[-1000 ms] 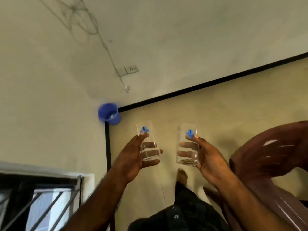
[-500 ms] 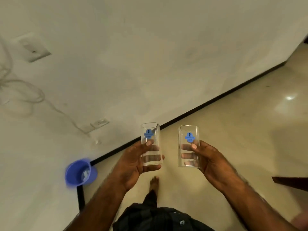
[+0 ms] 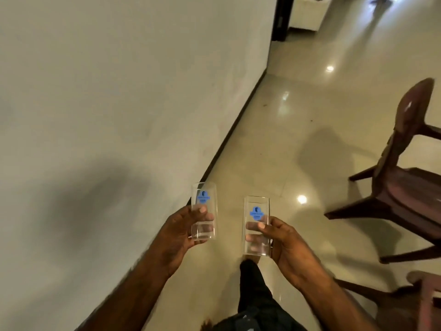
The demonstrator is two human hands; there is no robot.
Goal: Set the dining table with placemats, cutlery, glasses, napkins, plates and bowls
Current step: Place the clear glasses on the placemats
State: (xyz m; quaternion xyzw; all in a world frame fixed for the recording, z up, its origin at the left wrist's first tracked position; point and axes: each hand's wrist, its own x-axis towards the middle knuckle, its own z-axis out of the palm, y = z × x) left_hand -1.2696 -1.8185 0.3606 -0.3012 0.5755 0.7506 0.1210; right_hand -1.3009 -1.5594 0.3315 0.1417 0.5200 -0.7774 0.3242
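left hand point(image 3: 177, 237) grips one clear glass point(image 3: 204, 211), right hand point(image 3: 290, 249) grips the other glass point(image 3: 257, 225) (both upright, apart), carried over open floor point(image 3: 298, 130) between wall point(image 3: 119, 103) and chair point(image 3: 403, 175)

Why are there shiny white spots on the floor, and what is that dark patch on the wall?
In the head view, the glossy floor mirrors lights as bright glare spots, the grey patch on the wall is a soft shadow, and the wide lens bends and blurs the chair near the edge.
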